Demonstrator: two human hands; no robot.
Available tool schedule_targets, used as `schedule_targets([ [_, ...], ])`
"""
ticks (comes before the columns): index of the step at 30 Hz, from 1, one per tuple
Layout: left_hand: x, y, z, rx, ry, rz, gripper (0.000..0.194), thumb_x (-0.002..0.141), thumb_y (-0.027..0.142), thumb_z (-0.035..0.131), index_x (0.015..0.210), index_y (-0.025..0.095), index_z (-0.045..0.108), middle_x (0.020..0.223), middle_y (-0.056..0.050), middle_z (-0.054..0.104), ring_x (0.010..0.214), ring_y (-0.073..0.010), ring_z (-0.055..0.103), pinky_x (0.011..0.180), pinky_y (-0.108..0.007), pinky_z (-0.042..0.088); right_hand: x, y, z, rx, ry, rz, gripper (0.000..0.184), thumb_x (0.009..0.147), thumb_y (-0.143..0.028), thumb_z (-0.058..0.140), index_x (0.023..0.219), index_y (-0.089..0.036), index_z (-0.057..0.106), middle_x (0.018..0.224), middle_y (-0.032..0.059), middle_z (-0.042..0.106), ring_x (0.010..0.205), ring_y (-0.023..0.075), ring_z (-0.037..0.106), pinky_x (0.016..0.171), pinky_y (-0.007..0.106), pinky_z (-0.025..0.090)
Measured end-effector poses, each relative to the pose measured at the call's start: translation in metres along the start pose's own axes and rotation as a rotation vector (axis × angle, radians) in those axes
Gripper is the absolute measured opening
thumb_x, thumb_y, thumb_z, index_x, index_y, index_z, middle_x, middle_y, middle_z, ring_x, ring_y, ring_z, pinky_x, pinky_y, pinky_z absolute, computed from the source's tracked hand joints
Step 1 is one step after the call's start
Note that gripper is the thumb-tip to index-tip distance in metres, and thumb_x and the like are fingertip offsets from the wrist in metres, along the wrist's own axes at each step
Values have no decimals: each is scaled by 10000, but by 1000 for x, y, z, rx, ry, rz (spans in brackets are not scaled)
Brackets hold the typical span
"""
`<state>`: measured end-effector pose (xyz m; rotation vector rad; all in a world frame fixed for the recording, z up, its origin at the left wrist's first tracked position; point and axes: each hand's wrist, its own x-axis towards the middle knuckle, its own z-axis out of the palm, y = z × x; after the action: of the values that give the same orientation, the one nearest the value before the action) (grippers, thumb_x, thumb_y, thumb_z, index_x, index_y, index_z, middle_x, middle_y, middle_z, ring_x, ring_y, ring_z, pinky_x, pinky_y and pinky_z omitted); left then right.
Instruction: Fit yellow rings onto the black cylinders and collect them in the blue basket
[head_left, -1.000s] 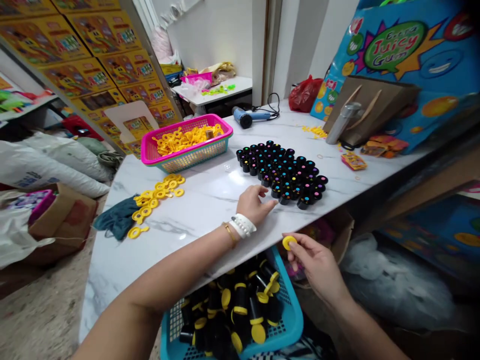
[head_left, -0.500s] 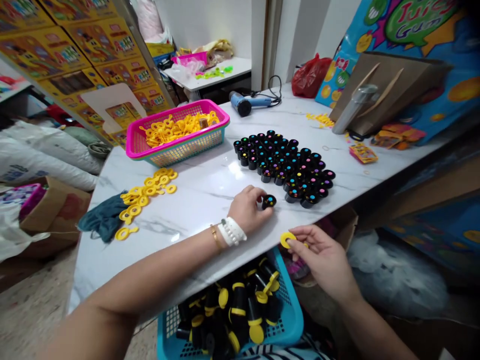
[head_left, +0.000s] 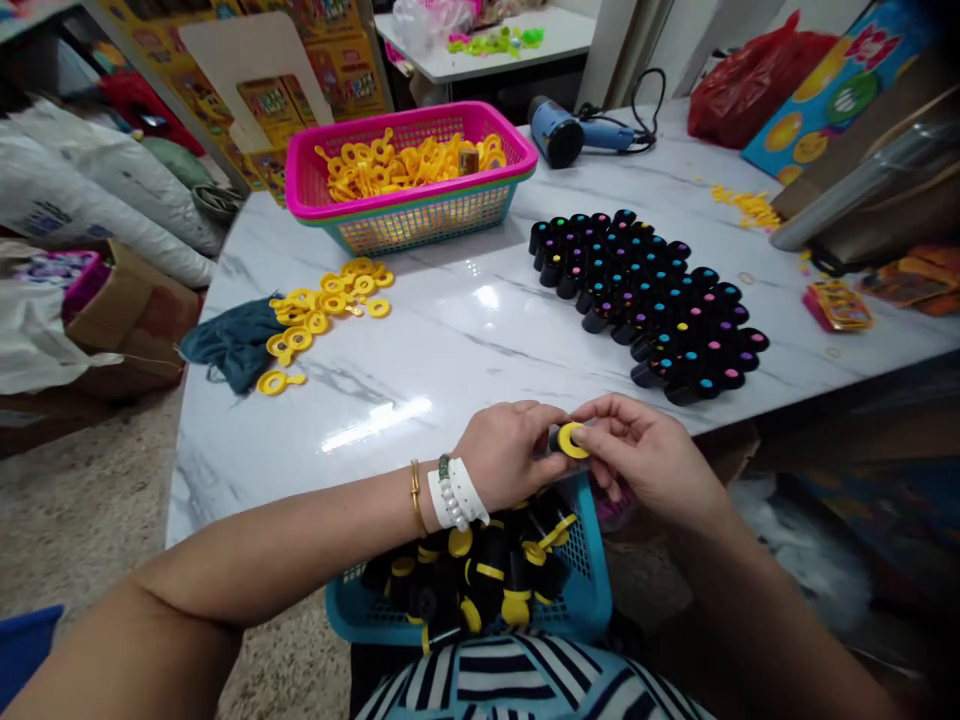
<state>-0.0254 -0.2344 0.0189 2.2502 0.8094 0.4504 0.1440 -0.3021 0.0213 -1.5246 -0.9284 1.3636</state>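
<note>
The person's left hand (head_left: 510, 455) and right hand (head_left: 645, 457) meet just above the near edge of the counter, both closed in a grasp. The left hand grips a small black cylindrical cap (head_left: 556, 439), which lies on its side between the hands. The right fingertips (head_left: 592, 425) pinch a flat yellow plastic ring (head_left: 573, 441) against the end of that cap. Directly below the hands sits a blue plastic mesh basket (head_left: 592, 600), heaped with black cylinders with yellow rings (head_left: 487, 570). Ahead of the hands, a pink-rimmed plastic basket (head_left: 412, 209) on the white marble-patterned counter (head_left: 420, 400) holds a pile of loose yellow rings (head_left: 405, 165). Ahead and to the right of the hands, black caps with coloured dots (head_left: 645, 300) stand packed together in a curved cluster. Ahead and to the left lie scattered yellow rings (head_left: 322, 305), beside a crumpled dark teal cloth (head_left: 236, 345). A white beaded band (head_left: 456, 495) and a thin gold bangle (head_left: 415, 498) circle the left wrist.
</note>
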Motion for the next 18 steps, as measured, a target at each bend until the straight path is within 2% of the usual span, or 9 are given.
schedule_targets([
  [3, -1, 2, -3, -25, -52, -44, 264, 838, 340, 597, 1049, 197, 664, 730, -7, 658, 645, -140, 584, 586, -238, 414, -3, 5, -1, -19, -16, 13, 281, 823, -447, 688, 903, -192, 598, 416, -62, 530, 278, 97, 441, 287, 189, 343],
  [7, -2, 4, -3, 0, -46, -57, 236, 815, 331, 615, 1008, 203, 662, 730, -9, 669, 621, -137, 585, 573, -237, 407, -8, 10, 3, -15, 96, -62, 267, 808, -428, 718, 865, -195, 602, 408, -62, 524, 298, 93, 444, 306, 192, 357],
  [10, -1, 5, -3, -40, -40, -59, 216, 801, 293, 624, 992, 199, 662, 710, -6, 669, 604, -131, 583, 575, -236, 411, -8, 11, 3, 5, 80, -41, 267, 807, -430, 720, 865, -201, 595, 412, -66, 515, 314, 93, 442, 319, 195, 360],
  [13, 0, 7, -5, -197, -63, -107, 190, 796, 310, 642, 938, 187, 663, 654, 6, 651, 560, -115, 565, 545, -220, 408, -5, 8, 0, 26, 21, -19, 261, 808, -420, 720, 867, -208, 580, 437, -74, 512, 323, 80, 429, 327, 187, 350],
  [18, 6, 7, -5, -497, -56, -258, 239, 832, 399, 618, 785, 165, 624, 540, 29, 572, 457, -76, 472, 447, -184, 340, -1, 7, -1, 55, -6, 28, 270, 809, -435, 710, 844, -216, 555, 444, -78, 504, 317, 78, 409, 319, 185, 317],
])
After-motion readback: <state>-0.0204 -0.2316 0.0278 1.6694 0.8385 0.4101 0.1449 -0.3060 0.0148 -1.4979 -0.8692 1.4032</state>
